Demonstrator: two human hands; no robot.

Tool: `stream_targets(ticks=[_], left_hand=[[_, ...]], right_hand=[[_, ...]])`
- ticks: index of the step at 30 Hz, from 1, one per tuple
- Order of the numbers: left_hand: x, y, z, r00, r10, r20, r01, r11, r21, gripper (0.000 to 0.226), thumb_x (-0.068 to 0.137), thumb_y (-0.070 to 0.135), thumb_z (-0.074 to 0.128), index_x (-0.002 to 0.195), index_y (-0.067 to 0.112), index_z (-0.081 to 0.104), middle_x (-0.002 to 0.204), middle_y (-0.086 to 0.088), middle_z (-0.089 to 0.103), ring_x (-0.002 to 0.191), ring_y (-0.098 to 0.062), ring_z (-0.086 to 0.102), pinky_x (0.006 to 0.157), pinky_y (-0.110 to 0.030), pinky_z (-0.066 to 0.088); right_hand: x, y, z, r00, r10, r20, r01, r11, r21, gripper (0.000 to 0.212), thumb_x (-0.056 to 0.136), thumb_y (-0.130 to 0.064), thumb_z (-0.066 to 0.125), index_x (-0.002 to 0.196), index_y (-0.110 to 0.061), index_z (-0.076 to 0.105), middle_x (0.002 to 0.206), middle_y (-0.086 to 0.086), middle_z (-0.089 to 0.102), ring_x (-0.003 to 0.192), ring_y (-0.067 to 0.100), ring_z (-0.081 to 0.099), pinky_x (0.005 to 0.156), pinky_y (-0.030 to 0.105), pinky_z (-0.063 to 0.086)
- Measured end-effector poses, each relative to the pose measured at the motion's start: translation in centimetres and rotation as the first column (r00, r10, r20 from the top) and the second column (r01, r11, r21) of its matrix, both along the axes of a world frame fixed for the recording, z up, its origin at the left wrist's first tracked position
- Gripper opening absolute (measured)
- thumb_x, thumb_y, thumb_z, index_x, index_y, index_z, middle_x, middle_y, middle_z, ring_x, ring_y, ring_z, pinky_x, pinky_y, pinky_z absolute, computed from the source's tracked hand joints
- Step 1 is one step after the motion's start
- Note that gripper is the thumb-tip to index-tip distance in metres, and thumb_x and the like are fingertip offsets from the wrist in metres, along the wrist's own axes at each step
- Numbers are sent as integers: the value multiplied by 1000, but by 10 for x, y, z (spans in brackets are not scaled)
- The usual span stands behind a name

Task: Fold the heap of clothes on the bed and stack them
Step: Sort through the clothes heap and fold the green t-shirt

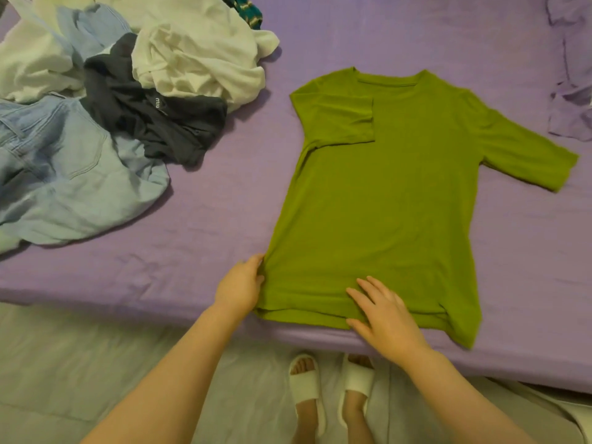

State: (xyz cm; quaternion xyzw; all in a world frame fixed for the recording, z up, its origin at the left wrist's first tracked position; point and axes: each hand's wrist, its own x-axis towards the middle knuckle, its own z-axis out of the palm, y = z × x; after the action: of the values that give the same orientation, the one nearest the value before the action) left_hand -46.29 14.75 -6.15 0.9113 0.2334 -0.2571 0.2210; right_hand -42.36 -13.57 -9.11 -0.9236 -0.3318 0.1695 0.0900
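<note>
One green T-shirt (384,200) lies flat on the purple bed sheet (208,219), its long axis running from the hem at the near edge up to the neckline on the far side. One sleeve (the one toward the heap) is folded in over the chest; the other spreads outward. The left hand (240,285) pinches the hem's corner, while the right hand (384,312) rests on the hem with fingers straight. To the left sits the heap (112,100): light jeans, a dark garment, white pieces.
</note>
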Motion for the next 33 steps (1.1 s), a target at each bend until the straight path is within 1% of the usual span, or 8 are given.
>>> stream_targets(ticks=[3, 6, 11, 16, 20, 24, 29, 33], left_hand=[[13, -25, 2, 987, -112, 115, 98, 988, 121, 43, 86, 18, 62, 128, 14, 54, 115, -17, 55, 101, -40, 56, 79, -45, 48], [37, -83, 10, 887, -353, 298, 355, 934, 51, 29, 85, 24, 63, 114, 18, 65, 103, -12, 60, 99, -36, 55, 79, -43, 47], [50, -191, 1, 725, -684, 79, 689, 723, -61, 35, 92, 30, 55, 126, 22, 56, 122, -9, 52, 117, -29, 45, 90, -38, 39], [48, -220, -20, 697, -717, 15, 717, 697, -19, 44, 88, 29, 60, 128, 17, 45, 124, -10, 43, 115, -30, 42, 86, -41, 40], [55, -222, -20, 732, -680, 47, 681, 731, -46, 30, 91, 30, 54, 120, 23, 59, 121, -6, 47, 116, -27, 43, 85, -36, 37], [62, -219, -12, 792, -603, 99, 607, 756, -245, 25, 84, 34, 68, 105, 20, 68, 108, -5, 57, 104, -22, 51, 80, -28, 37], [63, -219, -3, 805, -589, -74, 483, 722, -495, 25, 86, 26, 69, 107, 15, 65, 95, -5, 62, 84, -14, 54, 64, -21, 31], [64, -228, -5, 676, -715, -179, 572, 662, -485, 39, 91, 26, 61, 129, 24, 55, 117, -5, 61, 106, -22, 56, 75, -21, 34]], right_hand=[[9, -44, 5, 978, -198, 69, 196, 980, 39, 53, 85, -52, 43, 115, -16, 67, 125, 9, 61, 121, 32, 53, 92, 48, 48], [19, -85, 9, 847, -523, 96, 524, 851, 11, 41, 88, -31, 57, 122, -8, 62, 132, 20, 54, 123, 41, 47, 93, 53, 46], [18, -111, 9, 710, -702, -59, 693, 711, -122, 64, 89, -35, 61, 144, -14, 36, 137, 19, 47, 118, 39, 47, 91, 47, 43], [31, -109, 12, 427, -887, -178, 895, 442, -54, 58, 97, -39, 45, 147, -14, 28, 140, 17, 46, 118, 38, 50, 86, 44, 43], [36, -116, 10, 465, -841, -274, 885, 445, 137, 47, 94, -16, 54, 139, -10, 41, 134, 16, 50, 118, 33, 49, 88, 37, 40], [38, -129, 15, 439, -856, -272, 897, 400, 191, 37, 94, -16, 55, 130, -11, 50, 123, 18, 58, 107, 37, 56, 78, 41, 43], [24, -155, 17, 428, -871, -241, 892, 450, -41, 30, 97, -27, 50, 122, -12, 49, 112, 21, 65, 98, 42, 60, 71, 45, 45], [17, -156, 21, 527, -831, -178, 812, 554, -184, 39, 93, -36, 54, 126, -17, 46, 118, 11, 62, 107, 33, 59, 73, 39, 45]])
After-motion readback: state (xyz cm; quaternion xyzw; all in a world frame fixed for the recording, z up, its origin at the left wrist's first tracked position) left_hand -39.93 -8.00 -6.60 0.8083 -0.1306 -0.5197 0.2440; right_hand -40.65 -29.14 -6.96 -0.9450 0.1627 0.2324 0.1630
